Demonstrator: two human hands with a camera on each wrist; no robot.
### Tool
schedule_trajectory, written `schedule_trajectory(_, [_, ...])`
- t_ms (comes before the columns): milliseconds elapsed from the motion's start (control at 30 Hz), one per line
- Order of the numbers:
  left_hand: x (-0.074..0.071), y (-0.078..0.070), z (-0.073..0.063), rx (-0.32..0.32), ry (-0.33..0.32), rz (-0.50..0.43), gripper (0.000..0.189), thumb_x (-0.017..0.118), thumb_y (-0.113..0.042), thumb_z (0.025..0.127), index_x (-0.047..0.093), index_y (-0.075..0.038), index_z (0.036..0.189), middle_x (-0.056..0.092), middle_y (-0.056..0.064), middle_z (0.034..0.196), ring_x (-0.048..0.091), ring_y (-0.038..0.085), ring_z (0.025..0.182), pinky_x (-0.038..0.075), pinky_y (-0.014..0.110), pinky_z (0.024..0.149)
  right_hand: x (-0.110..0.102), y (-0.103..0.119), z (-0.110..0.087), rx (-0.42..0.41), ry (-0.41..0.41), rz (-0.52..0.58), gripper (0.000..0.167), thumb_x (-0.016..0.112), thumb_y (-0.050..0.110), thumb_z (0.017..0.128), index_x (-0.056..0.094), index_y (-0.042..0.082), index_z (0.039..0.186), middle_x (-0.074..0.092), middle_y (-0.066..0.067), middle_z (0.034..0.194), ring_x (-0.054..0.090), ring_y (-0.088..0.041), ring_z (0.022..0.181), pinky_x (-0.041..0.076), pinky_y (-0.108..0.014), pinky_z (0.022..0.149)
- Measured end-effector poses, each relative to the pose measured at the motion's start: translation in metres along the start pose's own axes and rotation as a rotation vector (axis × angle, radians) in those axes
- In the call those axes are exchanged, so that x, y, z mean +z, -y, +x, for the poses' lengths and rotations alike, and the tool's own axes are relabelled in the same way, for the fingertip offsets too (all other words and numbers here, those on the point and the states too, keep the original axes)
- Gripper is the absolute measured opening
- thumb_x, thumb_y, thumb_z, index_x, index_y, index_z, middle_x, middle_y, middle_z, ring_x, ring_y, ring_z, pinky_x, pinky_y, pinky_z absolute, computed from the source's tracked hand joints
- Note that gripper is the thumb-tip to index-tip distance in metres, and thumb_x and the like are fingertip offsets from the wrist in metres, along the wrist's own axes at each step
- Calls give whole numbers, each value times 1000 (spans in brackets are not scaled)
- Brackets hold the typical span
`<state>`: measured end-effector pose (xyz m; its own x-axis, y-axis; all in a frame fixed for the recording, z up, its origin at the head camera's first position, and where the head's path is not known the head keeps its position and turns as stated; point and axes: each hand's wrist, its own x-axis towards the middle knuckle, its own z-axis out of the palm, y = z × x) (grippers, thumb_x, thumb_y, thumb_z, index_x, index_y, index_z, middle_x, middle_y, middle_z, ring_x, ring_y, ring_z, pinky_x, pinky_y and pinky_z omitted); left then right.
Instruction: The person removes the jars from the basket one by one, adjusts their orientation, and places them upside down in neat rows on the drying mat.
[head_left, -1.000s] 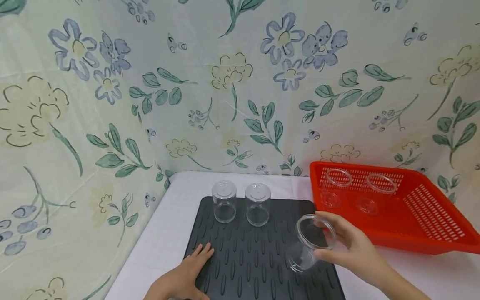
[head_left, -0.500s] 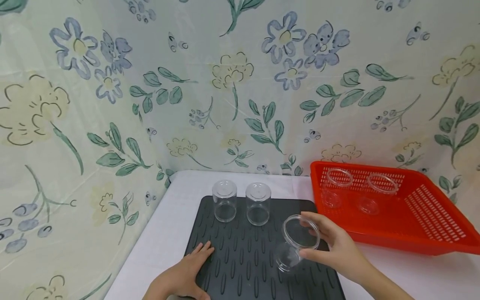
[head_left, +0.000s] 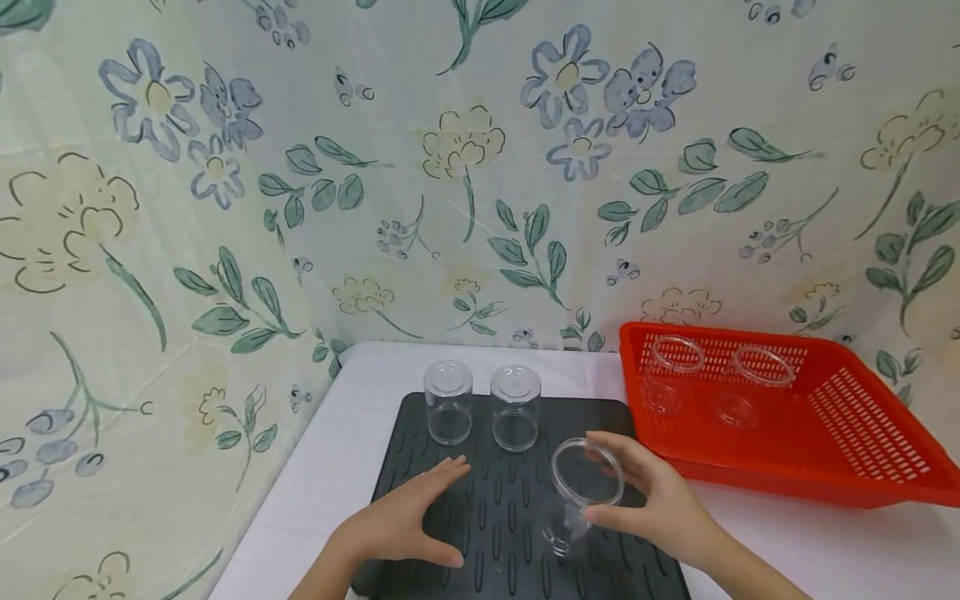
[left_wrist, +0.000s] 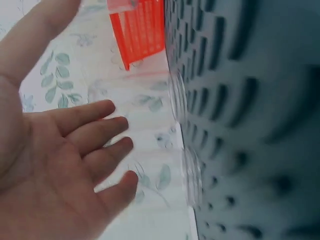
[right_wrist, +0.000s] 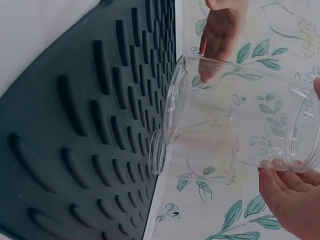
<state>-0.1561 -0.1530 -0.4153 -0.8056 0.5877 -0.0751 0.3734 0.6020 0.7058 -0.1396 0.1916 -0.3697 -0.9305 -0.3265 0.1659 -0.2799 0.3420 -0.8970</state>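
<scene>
My right hand [head_left: 648, 504] grips a clear jar [head_left: 561, 531] near its rim, thumb on the near side and fingers at the far side. The jar tilts, mouth up, over the black ridged mat [head_left: 498, 517]. In the right wrist view, the jar's base [right_wrist: 175, 102] is close to the mat. My left hand [head_left: 401, 521] hovers over the mat's left part with its fingers extended and thumb apart, holding nothing. Two more clear jars, one at left [head_left: 448, 406] and one beside it [head_left: 515, 410], stand upside down at the mat's back.
A red plastic basket [head_left: 780, 485] stands at the right, overlapping the mat's back right corner in the head view. Two clear jars [head_left: 671, 379] stand mouth up inside it. White cloth [head_left: 300, 492] covers the table, and a floral curtain [head_left: 420, 183] rises behind.
My right hand has carried the jar leftward over the mat. My left hand has lifted off the mat's left edge and moved right, toward the jar.
</scene>
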Motion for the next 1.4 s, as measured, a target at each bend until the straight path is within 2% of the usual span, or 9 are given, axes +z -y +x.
schedule_trajectory(100, [1,-8,8,50,-7,5,94,80,-47,77,31,-23,154,24,-6,159,18,24,147,26,62,108,1,-1,-1,3,14,2,68,81,22,80,49,11,139,55,-10,137,55,-27,123,47,-42,96])
schedule_trajectory(233, [1,-19,17,116,-25,-11,91,77,-50,80,28,-31,154,22,-12,159,19,17,146,31,58,108,2,-2,-2,-12,28,0,67,81,21,80,49,11,139,55,-10,137,56,-24,122,46,-43,96])
schedule_trajectory(467, [4,-41,32,196,-112,-107,86,78,-45,81,30,-39,151,25,-19,156,20,12,145,31,59,107,4,-1,-2,-26,39,-7,67,81,22,80,50,12,139,56,-9,135,56,-24,122,46,-48,96])
schedule_trajectory(633, [8,-53,41,260,-140,-159,86,80,-39,81,32,-35,152,30,-15,155,26,16,144,32,59,107,8,0,-2,-53,42,-18,66,81,21,80,51,13,138,56,-8,135,56,-25,120,48,-46,95])
schedule_trajectory(833, [15,-60,51,348,-122,-179,88,80,-31,82,29,-29,154,32,-10,155,32,17,141,34,54,107,11,2,-1,-102,52,-32,65,81,20,80,52,10,137,57,-9,134,57,-26,120,48,-47,94])
schedule_trajectory(1033, [21,-64,60,389,-85,-204,86,79,-31,83,30,-27,154,32,-10,155,31,16,141,33,49,109,14,4,0,-92,62,-32,64,82,21,80,52,14,137,57,-6,135,57,-25,121,47,-50,95])
schedule_trajectory(1200, [24,-65,62,411,-87,-224,84,79,-32,84,33,-26,153,36,-9,153,33,15,140,34,44,109,18,4,1,-83,68,-27,64,82,21,79,53,13,135,57,-5,135,57,-26,121,46,-53,95])
schedule_trajectory(1400, [27,-64,63,435,-100,-261,79,78,-33,84,37,-22,151,39,-8,151,36,15,139,35,42,109,20,4,1,-129,71,-2,62,81,18,81,53,13,136,56,-5,136,57,-25,120,46,-54,95])
